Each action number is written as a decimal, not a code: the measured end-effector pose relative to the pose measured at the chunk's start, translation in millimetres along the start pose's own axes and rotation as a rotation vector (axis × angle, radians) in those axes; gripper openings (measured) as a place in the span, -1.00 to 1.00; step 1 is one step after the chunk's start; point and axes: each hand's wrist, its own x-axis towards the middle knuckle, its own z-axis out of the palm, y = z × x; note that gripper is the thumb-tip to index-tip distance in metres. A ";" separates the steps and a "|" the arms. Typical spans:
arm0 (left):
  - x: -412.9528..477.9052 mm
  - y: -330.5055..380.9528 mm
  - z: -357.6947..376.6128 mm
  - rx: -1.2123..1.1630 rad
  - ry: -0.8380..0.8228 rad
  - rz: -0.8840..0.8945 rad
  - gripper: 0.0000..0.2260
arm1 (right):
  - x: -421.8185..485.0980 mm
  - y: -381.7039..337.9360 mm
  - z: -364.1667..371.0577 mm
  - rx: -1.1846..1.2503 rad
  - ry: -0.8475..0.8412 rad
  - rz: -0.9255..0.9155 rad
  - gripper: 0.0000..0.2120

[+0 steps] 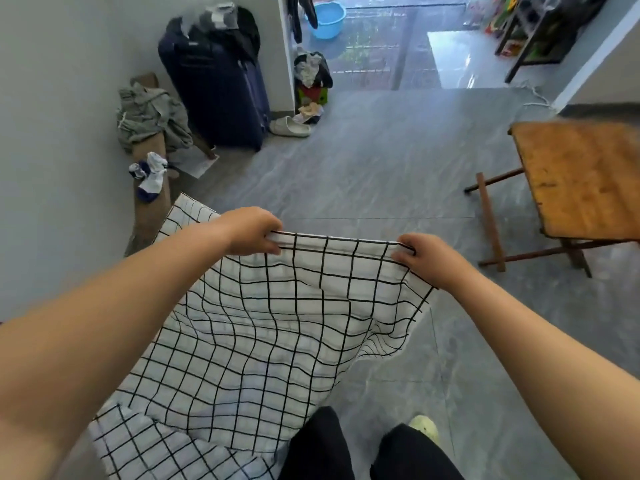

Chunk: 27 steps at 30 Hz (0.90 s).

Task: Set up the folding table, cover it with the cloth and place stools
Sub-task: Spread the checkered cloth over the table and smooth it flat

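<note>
I see my left hand (252,232) and right hand (424,258) each pinching the top edge of the checked cloth (263,327), fingers closed on it. The cloth hangs before my legs. Beyond the cloth, to its right, the folding table (581,178) stands unfolded on the floor (363,168).

Cloth (277,323) hangs front-centre between left hand (251,232) and right hand (424,259) — table (581,178) stands to the right on the floor (363,174). Suitcase (218,88) far left against the wall, bench (152,188) before it — socks (150,174) on the bench.
</note>
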 end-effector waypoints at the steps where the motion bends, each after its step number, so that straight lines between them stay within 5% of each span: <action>1: 3.9 21.5 -3.9 0.003 0.009 0.009 -0.68 | -11.5 14.4 -12.5 -0.003 0.015 0.005 -0.76; 15: 88.2 336.8 -60.0 0.096 0.126 0.256 -0.78 | -196.3 227.0 -191.1 -0.014 0.343 0.118 -0.80; 27: 215.2 502.3 -87.0 0.110 0.209 0.442 -0.77 | -240.3 371.5 -291.6 -0.124 0.480 0.247 -0.89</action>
